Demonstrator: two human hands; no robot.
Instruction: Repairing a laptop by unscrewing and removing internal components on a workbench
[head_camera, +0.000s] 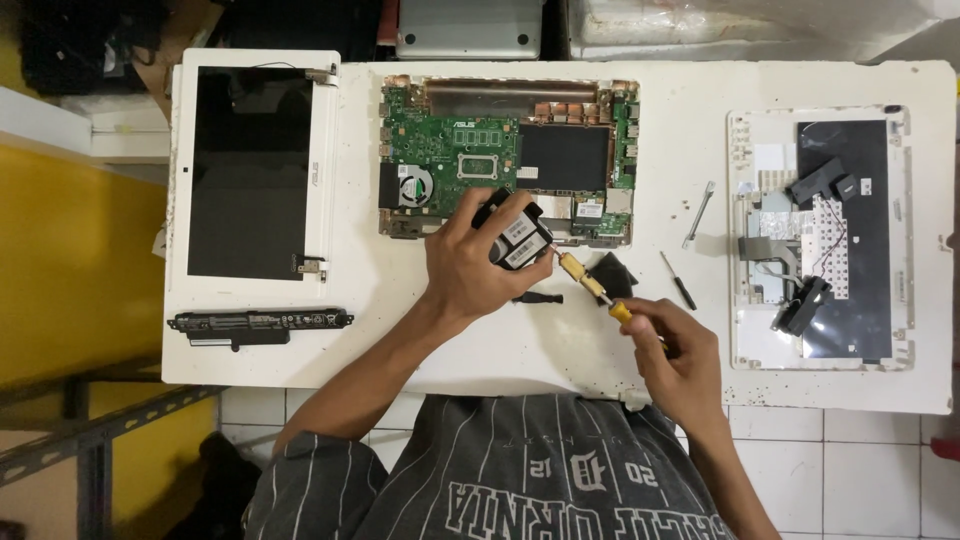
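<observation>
My left hand (468, 265) grips a small black drive with a white label (518, 237), holding it just above the white table in front of the opened laptop base (505, 155). My right hand (672, 345) holds a yellow-handled screwdriver (590, 285), and its tip points up-left at the drive's lower right edge. The laptop base shows a green circuit board, a fan and a black pad.
A detached white-framed screen (255, 165) lies at the left, with a long black battery (258, 323) below it. At the right sits a white keyboard cover (820, 235) with black parts. Two small tools (697, 215) (678, 280) and black pieces (612, 272) lie between. Table front edge (800, 405) is near.
</observation>
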